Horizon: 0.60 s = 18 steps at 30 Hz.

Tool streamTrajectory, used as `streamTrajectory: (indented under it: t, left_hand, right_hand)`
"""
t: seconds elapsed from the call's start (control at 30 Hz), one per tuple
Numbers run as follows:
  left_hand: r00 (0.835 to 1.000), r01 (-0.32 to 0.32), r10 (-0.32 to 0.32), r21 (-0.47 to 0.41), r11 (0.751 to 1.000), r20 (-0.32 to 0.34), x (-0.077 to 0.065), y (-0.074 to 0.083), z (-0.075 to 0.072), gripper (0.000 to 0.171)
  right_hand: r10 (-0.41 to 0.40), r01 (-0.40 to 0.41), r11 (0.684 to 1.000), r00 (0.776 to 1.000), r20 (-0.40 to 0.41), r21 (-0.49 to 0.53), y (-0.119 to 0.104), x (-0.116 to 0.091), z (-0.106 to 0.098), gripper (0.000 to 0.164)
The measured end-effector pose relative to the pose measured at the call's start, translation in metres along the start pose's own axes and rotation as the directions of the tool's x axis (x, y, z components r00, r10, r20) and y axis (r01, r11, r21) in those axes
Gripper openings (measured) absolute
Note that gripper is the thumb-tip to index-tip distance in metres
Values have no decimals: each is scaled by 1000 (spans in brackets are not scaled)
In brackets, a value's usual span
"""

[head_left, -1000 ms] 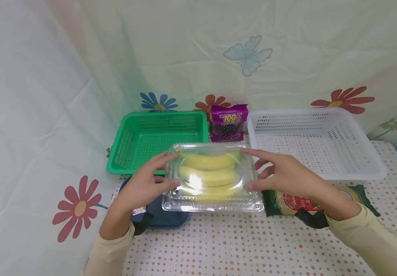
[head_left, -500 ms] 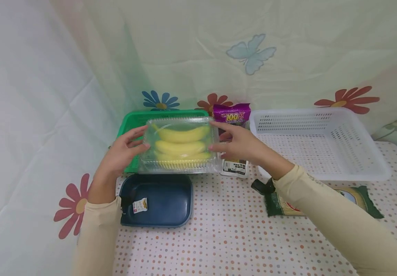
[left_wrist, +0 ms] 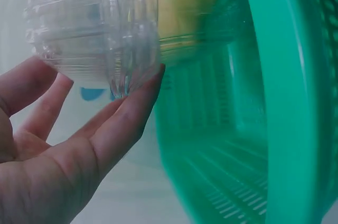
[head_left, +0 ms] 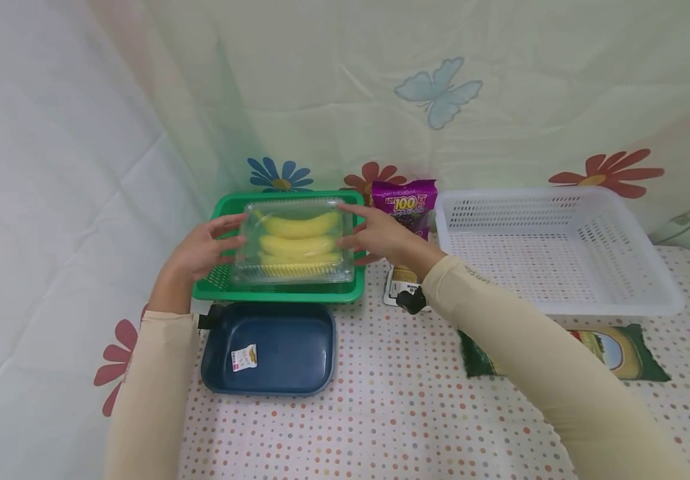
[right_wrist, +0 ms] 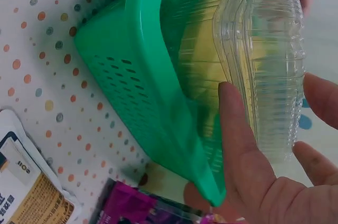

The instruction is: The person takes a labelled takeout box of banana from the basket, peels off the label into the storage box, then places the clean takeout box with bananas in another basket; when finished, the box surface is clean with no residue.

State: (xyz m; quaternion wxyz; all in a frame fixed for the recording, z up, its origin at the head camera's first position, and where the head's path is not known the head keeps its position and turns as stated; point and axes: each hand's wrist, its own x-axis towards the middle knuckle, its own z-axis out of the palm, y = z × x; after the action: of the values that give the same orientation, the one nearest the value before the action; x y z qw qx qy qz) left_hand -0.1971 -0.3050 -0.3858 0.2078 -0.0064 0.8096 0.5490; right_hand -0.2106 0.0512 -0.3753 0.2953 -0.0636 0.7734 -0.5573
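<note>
A clear plastic clamshell box point(head_left: 294, 208) with several yellow bananas point(head_left: 299, 247) inside is held between both hands over the green basket point(head_left: 285, 296). My left hand point(head_left: 203, 248) grips the box's left end, thumb toward the near rim, as the left wrist view shows. At the opposite end my right hand point(head_left: 383, 237) holds it, its thumb point(right_wrist: 235, 110) lying along the flanged edge in the right wrist view. Seen from there, the box is still above the basket's rim, tilted over its opening.
Nearer me stands a dark blue tray point(head_left: 273, 390) with a small wrapped packet point(head_left: 244, 358) in it. Right of the green basket are a purple bag point(head_left: 405, 200) and a white-and-brown pouch point(right_wrist: 31, 176). A white basket point(head_left: 561, 309) and a green-ended bag point(head_left: 621, 353) are farther right.
Both hands have carried the banana box left and away from me, from above the table's middle to over the green basket. The blue tray and the pouch have come into fuller view.
</note>
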Motion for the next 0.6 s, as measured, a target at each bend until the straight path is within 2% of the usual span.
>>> streamTrajectory:
  t: [0.17,0.33,0.43,0.6]
  left_hand:
    - [999,36,-36,43,998,16,16,-8,-9,62]
    - [995,65,-67,31,997,76,31,-18,-19,62]
    - [991,76,-77,16,997,111,37,-24,-24,63]
    - [988,91,-91,5,996,123,43,-30,-29,64]
  right_hand:
    - [22,-23,999,999,23,47,6,17,5,80]
    - [38,-41,996,998,40,76,9,30,13,81]
    - [45,-48,996,998,44,74,8,34,17,82]
    - [65,-66,997,997,47,36,5,40,20,81]
